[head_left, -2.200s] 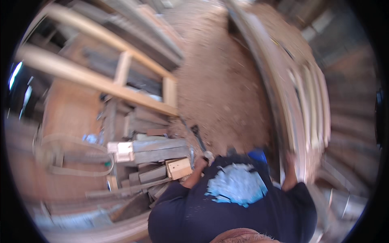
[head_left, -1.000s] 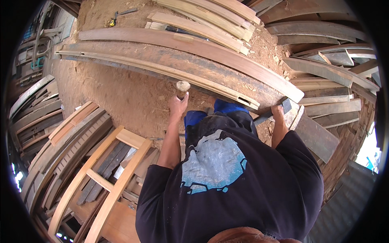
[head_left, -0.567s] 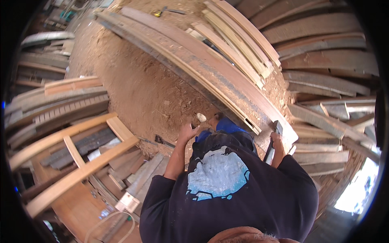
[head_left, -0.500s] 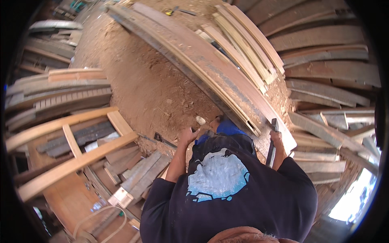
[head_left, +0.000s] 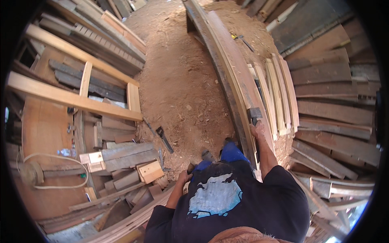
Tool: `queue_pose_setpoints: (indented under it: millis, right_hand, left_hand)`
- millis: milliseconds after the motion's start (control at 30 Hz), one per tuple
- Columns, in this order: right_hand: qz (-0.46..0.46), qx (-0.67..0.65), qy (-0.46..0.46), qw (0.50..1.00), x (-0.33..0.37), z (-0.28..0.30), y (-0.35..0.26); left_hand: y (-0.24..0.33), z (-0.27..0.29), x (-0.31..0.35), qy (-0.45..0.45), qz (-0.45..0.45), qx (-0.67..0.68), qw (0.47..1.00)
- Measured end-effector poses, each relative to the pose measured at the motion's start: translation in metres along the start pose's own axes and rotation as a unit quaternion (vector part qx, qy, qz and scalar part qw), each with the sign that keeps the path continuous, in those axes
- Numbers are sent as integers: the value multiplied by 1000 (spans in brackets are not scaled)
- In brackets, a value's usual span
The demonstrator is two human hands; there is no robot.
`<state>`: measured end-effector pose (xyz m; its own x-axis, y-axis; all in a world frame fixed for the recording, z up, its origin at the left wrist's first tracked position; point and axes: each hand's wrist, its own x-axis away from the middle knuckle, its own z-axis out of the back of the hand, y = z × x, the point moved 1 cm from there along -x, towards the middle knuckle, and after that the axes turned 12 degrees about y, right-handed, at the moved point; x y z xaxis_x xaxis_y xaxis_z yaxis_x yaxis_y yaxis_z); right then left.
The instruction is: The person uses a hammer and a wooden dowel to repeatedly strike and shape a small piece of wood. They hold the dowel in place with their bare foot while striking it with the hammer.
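My right hand (head_left: 259,130) is wrapped around a long dark hand tool with a squared flat end (head_left: 254,112), which lies over the long plank bench. Its exact kind does not show. This bench (head_left: 233,65) carries a brown board (head_left: 242,71) and a narrow pale strip along its left side. Low by my left thigh, my left hand (head_left: 184,176) is closed, with a short dark piece sticking out above it. Most of that thing is hidden in the fist. On the ground ahead of this hand lies a dark handsaw-like tool (head_left: 164,139).
Pale planed strips (head_left: 279,95) lie right of the bench, near a yellow tape measure (head_left: 234,36). Stacked old boards (head_left: 324,113) line the right side. A pale wooden frame (head_left: 65,99), offcuts (head_left: 129,158) and a looped cord (head_left: 52,187) fill the left. Shavings cover the dirt floor (head_left: 182,81).
My view has turned to the right, so the bench runs more nearly straight ahead. My right hand has reached forward along the bench with its tool; my left hand has dropped closer to my side.
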<state>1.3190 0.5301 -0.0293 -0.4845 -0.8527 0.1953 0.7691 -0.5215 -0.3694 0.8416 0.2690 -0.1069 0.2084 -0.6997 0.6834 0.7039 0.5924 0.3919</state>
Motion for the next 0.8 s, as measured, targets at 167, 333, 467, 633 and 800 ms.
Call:
queue_pose_setpoints:
  millis: [167, 333, 467, 633, 800]
  right_hand:
    - [17, 33, 5, 999, -1, -14, -3]
    - [90, 120, -41, 988, 4, -5, -12]
    - [81, 160, -69, 981, -12, -5, -9]
    - [92, 137, -31, 986, -14, -22, -2]
    - [90, 130, -21, 987, -17, -23, -7]
  left_hand:
    - [-21, -36, 27, 36, 149, 151, 977]
    - [-31, -98, 63, 105, 255, 240, 931]
    - [21, -97, 92, 124, 264, 235, 927]
    - [26, -129, 98, 152, 235, 338, 899]
    - [14, -137, 91, 89, 203, 264, 939]
